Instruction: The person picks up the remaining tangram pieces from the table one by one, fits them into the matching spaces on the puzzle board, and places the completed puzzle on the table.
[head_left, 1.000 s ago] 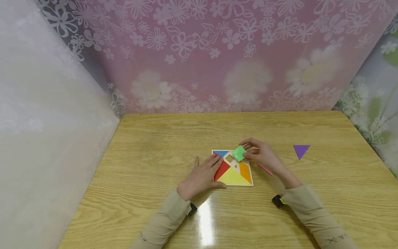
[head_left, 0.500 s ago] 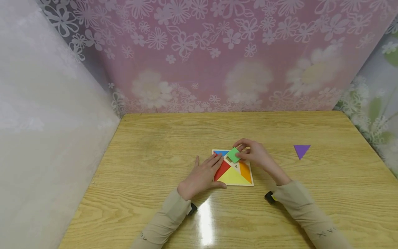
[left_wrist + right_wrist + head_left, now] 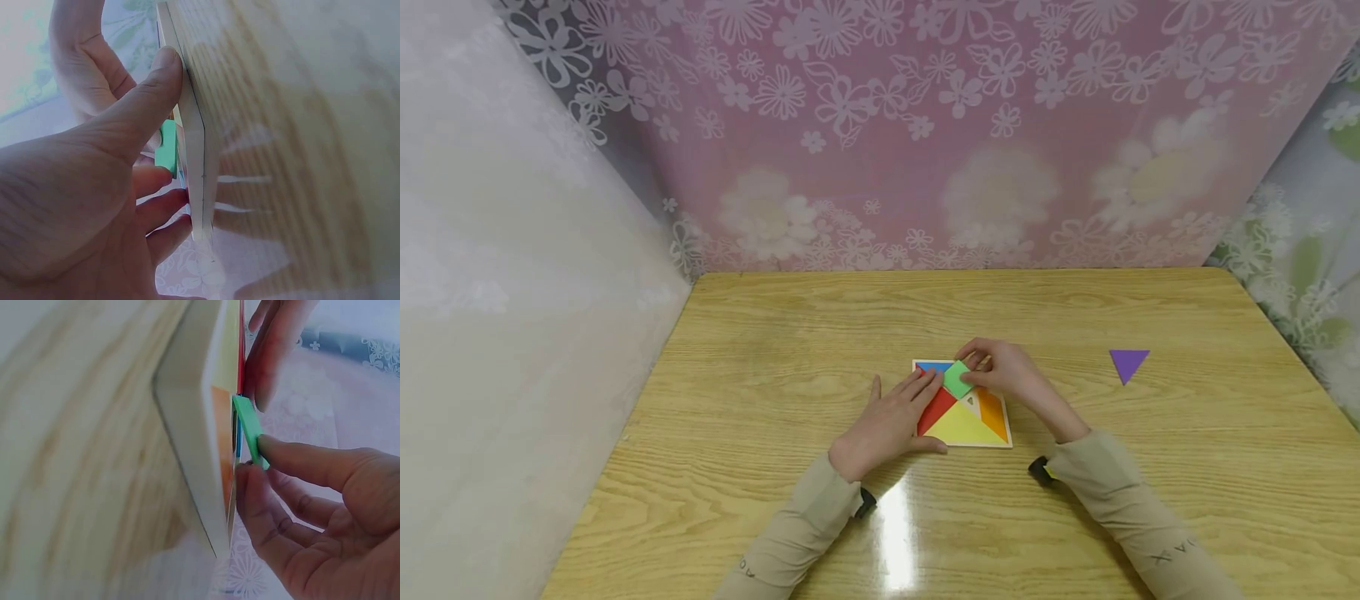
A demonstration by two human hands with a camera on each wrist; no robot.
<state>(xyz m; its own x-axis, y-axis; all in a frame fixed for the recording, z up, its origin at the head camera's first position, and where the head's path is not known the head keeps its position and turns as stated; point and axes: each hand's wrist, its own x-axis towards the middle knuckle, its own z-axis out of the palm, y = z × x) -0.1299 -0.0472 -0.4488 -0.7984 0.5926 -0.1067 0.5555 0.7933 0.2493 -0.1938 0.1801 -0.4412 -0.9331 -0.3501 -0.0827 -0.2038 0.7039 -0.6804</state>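
My right hand (image 3: 1007, 371) pinches a green square (image 3: 958, 380) over the upper part of the puzzle board (image 3: 1010, 433). In the right wrist view the green square (image 3: 250, 428) is tilted, one edge near the board and the other raised between thumb and fingers. My left hand (image 3: 883, 429) rests with straight fingers across the board's left side, over the red piece (image 3: 937, 411) and by the blue piece (image 3: 934, 366). Yellow (image 3: 964, 427) and orange (image 3: 992, 414) pieces lie in the board. A small hole shows in bare wood beside the green square.
A purple triangle (image 3: 1128, 365) lies on the wooden table (image 3: 790, 333) to the right of the board. The table's far edge meets a pink flowered cloth (image 3: 880, 167). A pale surface (image 3: 535, 292) stands along the left side.
My right hand has moved left with the green square, from the board's upper right to beside my left fingertips. The pink piece seen earlier is out of sight. My left hand has stayed nearly still.
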